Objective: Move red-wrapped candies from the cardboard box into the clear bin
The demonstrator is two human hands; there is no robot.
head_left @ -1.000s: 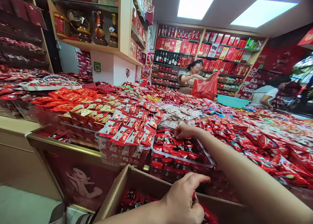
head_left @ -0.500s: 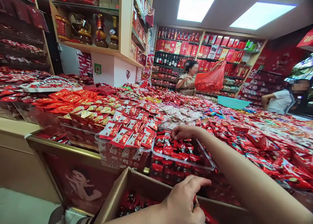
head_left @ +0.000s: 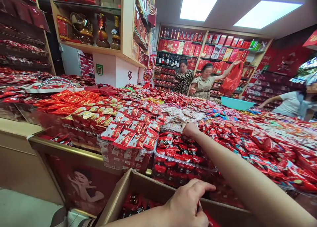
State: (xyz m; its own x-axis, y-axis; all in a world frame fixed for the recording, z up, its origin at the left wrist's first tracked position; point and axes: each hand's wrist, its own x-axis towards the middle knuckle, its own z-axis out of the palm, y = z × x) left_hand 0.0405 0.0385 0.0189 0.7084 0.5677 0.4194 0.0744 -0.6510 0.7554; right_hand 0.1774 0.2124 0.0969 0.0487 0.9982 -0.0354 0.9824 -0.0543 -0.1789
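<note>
My right hand (head_left: 190, 130) reaches across a clear plastic bin (head_left: 160, 154) of red-and-black wrapped candies (head_left: 176, 151). Its fingers curl down at the bin's far edge, and what they hold, if anything, is hidden. My left hand (head_left: 186, 205) sits low over an open cardboard box (head_left: 123, 194) of the same red candies (head_left: 135, 202). That hand is closed around red wrappers, with the forefinger stretched toward the box's far wall.
A second clear bin (head_left: 119, 154) of red-and-white packets stands left of the first. Red sweets cover the long counter (head_left: 260, 134). A teal basin (head_left: 235, 103) sits at the back. Two people (head_left: 203, 81) stand by the far shelves, one lifting a red bag (head_left: 230, 80). Another person (head_left: 294, 101) leans in at right.
My right hand has shifted slightly right along the bin's far edge and curled tighter. The person at the back has swung the red bag up and rightward, and a second person has appeared.
</note>
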